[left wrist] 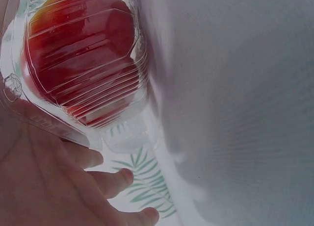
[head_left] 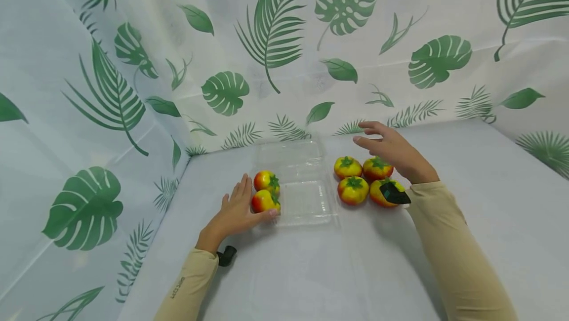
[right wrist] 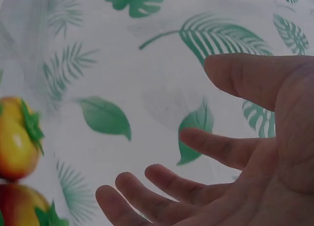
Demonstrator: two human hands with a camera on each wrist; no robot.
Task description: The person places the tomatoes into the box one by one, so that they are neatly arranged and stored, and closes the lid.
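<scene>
A clear plastic clamshell box (head_left: 305,201) lies on the table, its lid (head_left: 289,154) folded back toward the wall. Two yellow-red, persimmon-like fruits with green leafy tops sit in its left side, one fruit (head_left: 265,201) nearer me; through the ribbed plastic wall, red fruit (left wrist: 83,39) shows in the left wrist view. My left hand (head_left: 238,211) lies along the box's left side, fingers extended and thumb across the front left corner. Above the loose fruits (head_left: 353,190) right of the box, my right hand (head_left: 395,153) hovers with spread fingers, holding nothing.
Several loose fruits stand grouped on the white table (head_left: 306,271), partly behind my right hand and a black wrist device (head_left: 394,193). White sheeting (head_left: 284,103) with green leaf prints rises behind the table and on both sides.
</scene>
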